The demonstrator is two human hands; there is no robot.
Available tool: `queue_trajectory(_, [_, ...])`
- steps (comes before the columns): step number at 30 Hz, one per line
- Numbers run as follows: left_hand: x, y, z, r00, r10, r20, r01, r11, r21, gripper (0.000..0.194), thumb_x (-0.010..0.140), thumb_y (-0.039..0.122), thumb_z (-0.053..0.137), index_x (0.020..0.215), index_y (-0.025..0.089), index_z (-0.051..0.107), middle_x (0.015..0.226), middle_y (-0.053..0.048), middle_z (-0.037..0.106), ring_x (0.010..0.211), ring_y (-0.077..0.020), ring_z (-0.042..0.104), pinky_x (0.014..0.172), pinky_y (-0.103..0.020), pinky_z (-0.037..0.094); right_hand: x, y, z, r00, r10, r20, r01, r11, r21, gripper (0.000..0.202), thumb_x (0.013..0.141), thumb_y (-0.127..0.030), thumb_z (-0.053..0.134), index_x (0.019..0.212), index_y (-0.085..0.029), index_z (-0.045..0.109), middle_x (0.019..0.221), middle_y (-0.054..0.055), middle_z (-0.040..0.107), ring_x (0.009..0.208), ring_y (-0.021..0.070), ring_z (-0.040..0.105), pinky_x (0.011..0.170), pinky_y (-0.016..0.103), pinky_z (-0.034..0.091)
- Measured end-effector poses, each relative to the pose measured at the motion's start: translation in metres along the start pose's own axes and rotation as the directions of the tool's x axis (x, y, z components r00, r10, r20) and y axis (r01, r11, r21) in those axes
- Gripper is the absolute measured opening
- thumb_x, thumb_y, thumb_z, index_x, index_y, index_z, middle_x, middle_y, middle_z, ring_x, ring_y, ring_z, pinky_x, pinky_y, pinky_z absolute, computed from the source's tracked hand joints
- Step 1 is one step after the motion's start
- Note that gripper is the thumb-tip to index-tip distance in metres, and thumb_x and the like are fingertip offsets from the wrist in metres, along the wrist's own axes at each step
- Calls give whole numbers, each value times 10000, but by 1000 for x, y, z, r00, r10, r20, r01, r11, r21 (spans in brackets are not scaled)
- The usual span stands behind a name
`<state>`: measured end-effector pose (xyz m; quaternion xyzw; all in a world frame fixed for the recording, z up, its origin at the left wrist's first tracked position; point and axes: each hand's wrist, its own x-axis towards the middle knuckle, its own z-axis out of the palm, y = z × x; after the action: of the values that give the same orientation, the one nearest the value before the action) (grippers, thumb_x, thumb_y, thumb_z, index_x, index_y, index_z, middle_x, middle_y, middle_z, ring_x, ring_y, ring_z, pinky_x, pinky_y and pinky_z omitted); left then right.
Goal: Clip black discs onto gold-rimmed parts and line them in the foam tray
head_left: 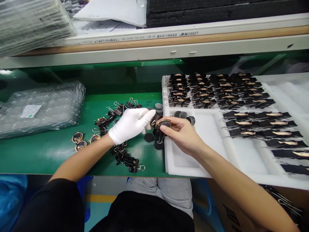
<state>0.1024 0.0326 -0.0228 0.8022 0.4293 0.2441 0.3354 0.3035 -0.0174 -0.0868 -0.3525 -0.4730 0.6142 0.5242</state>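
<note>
My left hand (131,124), in a white glove, is closed with its fingertips on a black binder clip (156,118). Between the thumb and fingers of my bare right hand (184,133) is a round gold-rimmed watch case (165,123) with a dark face. The clip sits against the case's left edge; another clip's wire handles show just below it. Dark round discs (149,138) lie on the green table under my hands. To the left, loose gold-rimmed watch cases (77,137) lie near a curved heap of binder clips (124,156).
A white foam tray (200,129) on the right bears rows of clipped watch cases (227,90) and a few discs (181,114). Stacked clear plastic trays (53,103) lie at left. A shelf edge (145,48) runs across the back above the table.
</note>
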Motion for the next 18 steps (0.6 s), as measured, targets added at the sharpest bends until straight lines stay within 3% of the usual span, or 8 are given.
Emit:
queue_trajectory(3, [-3, -1, 0, 999, 37, 27, -42, 983, 181, 520, 1035, 540, 398, 699, 190, 584, 610, 4, 646, 537, -113, 566, 594, -259, 428, 0, 1, 0, 999, -39, -26, 39, 999, -22, 196, 814, -382, 882, 964, -265, 835, 1037, 27, 780, 978, 194, 683, 952, 347, 535])
queue_trajectory(7, [-3, -1, 1, 999, 12, -29, -1, 937, 349, 478, 901, 598, 607, 656, 198, 516, 564, 36, 555, 527, -104, 475, 545, -266, 326, 1, 1, -1, 999, -40, -24, 40, 999, 7, 208, 827, -387, 873, 993, -273, 824, 1000, 16, 768, 972, 182, 682, 957, 336, 532])
queue_trajectory(11, [1, -3, -1, 992, 68, -103, -36, 957, 289, 529, 939, 527, 557, 568, 195, 379, 527, 52, 393, 529, -85, 352, 550, -271, 280, 1, -4, -2, 999, -31, -30, 31, 1000, 6, 258, 856, -452, 836, 1010, -257, 763, 1080, 26, 731, 941, 175, 687, 898, 340, 564])
queue_trajectory(14, [4, -5, -10, 985, 73, -159, -48, 987, 155, 533, 939, 504, 555, 547, 198, 365, 535, 53, 336, 539, -86, 313, 536, -275, 258, 1, -13, -6, 999, 34, -13, -34, 999, -9, 294, 911, -514, 750, 987, -244, 664, 1047, 25, 711, 791, 161, 686, 728, 327, 564])
queue_trajectory(18, [3, -5, -19, 986, 112, -123, -101, 991, 91, 495, 918, 474, 590, 541, 193, 434, 526, 54, 347, 518, -82, 313, 511, -268, 256, 3, -20, -11, 999, 8, -36, -18, 953, -302, 254, 868, -409, 776, 874, -213, 614, 804, -9, 653, 672, 144, 605, 620, 283, 458])
